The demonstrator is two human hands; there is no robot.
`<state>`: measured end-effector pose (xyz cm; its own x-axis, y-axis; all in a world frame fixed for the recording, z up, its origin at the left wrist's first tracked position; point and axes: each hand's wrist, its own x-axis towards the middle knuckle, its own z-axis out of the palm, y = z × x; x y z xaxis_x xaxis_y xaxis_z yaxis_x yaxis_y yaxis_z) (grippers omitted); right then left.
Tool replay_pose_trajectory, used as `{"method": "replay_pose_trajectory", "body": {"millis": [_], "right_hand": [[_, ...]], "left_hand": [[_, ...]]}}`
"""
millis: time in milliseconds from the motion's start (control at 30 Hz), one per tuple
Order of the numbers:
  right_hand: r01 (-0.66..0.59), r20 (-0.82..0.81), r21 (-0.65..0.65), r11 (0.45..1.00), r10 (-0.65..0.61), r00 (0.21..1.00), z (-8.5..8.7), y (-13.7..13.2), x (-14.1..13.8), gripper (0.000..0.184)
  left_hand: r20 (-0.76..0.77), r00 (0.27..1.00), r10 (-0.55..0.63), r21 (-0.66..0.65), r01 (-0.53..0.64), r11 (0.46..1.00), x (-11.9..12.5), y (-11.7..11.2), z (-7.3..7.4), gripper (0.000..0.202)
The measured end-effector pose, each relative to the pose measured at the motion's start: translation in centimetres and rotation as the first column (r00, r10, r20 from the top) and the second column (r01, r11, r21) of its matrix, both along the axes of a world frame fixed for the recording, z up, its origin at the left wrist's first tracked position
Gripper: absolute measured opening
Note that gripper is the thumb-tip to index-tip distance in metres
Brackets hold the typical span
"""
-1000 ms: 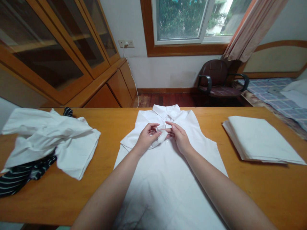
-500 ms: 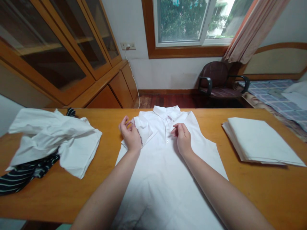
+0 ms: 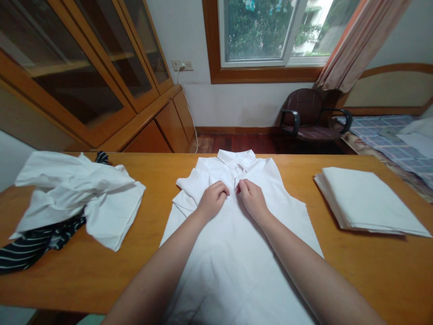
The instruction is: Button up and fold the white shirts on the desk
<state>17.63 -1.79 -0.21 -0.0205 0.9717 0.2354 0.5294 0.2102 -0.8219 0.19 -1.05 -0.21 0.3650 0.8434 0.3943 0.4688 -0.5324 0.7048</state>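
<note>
White shirt (image 3: 219, 253) lies midway along our counter (image 3: 358, 266). Left of it, a crumpled white garment (image 3: 81, 185) overlaps black striped cloth (image 3: 27, 250); our left hand (image 3: 212, 199) and right hand (image 3: 253, 199), both curled, partly block the shirt, whether pinching we cannot tell; rightmost, folded white fabric (image 3: 370, 198).

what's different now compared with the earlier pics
The bunched white fabric held at mid-chest has been let go and lies toward the left shoulder area of the white shirt. The left hand swung out left, then came back to the middle. The right hand stayed near the button front. The folded pile is unmoved.
</note>
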Motion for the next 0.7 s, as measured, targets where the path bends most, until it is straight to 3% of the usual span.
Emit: {"method": "replay_pose_trajectory", "body": {"millis": [133,267,533,700], "right_hand": [[-0.027,0.270,0.063,0.998,0.010,0.963,-0.3,0.1,0.0,0.042],[-0.086,0.420,0.105,0.991,0.034,0.907,-0.6,0.1,0.4,0.044],[-0.173,0.504,0.155,0.973,0.073,0.861,-1.0,0.2,1.1,0.064],[-0.211,0.526,0.175,0.962,0.090,0.846,0.1,0.9,5.7,0.071]], "left_hand": [[-0.016,1.000,0.024,-0.056,-0.025,0.998,-0.3,0.7,-0.3,0.023],[-0.094,0.995,-0.023,-0.064,0.017,0.998,-0.3,0.7,-0.6,0.023],[-0.076,0.997,-0.024,-0.066,0.019,0.998,-0.6,0.8,-0.6,0.024],[-0.082,0.996,-0.026,-0.071,0.020,0.997,-1.0,1.1,-0.6,0.026]]}}
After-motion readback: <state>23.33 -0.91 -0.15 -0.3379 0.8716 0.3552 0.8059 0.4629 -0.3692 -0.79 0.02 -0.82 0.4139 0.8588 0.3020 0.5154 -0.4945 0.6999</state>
